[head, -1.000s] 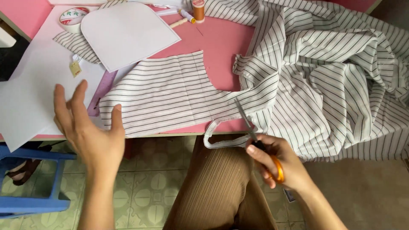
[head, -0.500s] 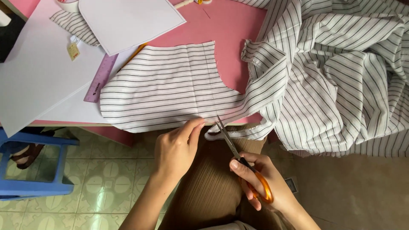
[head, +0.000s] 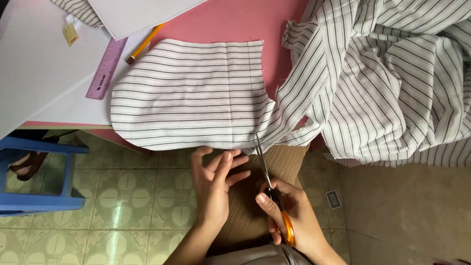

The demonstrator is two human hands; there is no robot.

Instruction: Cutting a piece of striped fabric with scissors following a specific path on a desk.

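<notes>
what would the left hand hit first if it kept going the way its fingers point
Probably the lower edge of the striped fabric piece. The left hand points up toward the table, fingertips just short of that edge or grazing it; depth is hard to judge. The scissors sit to its right.

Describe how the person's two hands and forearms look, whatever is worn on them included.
Both hands are bare: the left hand and the right hand show no gloves, rings or bracelets. The forearms are uncovered as far as the picture's lower edge, with no sleeves and no watch on either wrist. The fingernails are short, with no polish that can be made out.
</notes>
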